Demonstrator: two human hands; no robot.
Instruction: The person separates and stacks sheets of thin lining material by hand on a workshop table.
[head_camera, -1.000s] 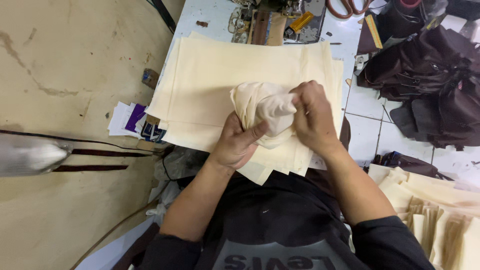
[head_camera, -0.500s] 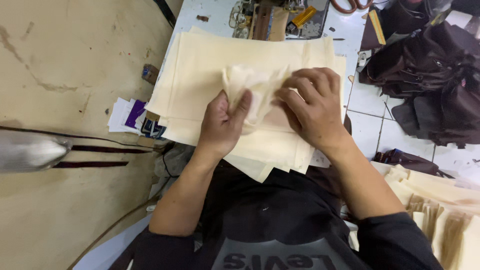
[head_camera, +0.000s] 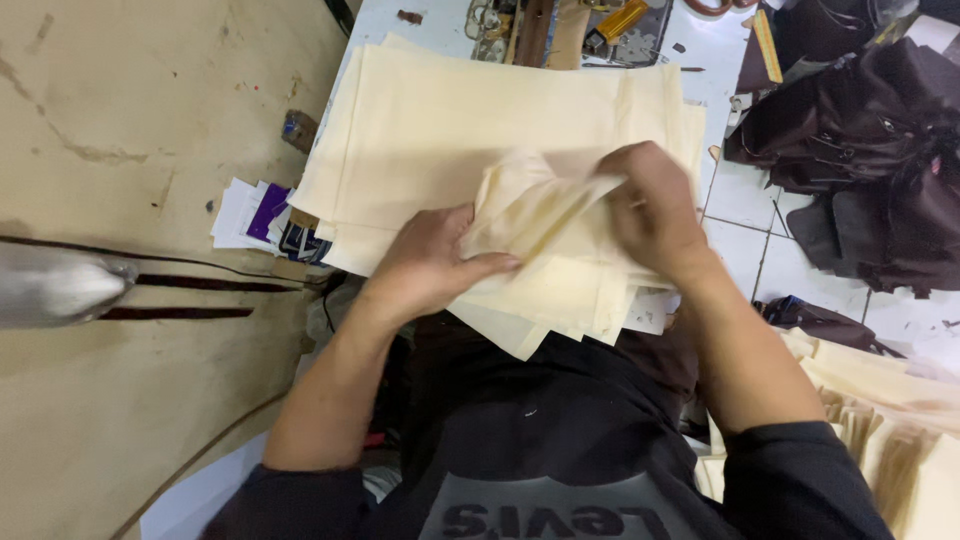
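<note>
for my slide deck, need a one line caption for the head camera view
Both hands, left hand and right hand, grip a crumpled cream fabric piece above a stack of cream fabric sheets.

A cream fabric piece (head_camera: 545, 215) is held crumpled and partly folded, raised slightly above a flat stack of cream fabric pieces (head_camera: 470, 120). The stack is fanned at its near edge and rests on the table.

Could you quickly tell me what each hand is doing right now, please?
Left hand: closed on the cream fabric piece, thumb on top.
Right hand: closed, gripping the same piece's other end above the fabric stack.
</note>
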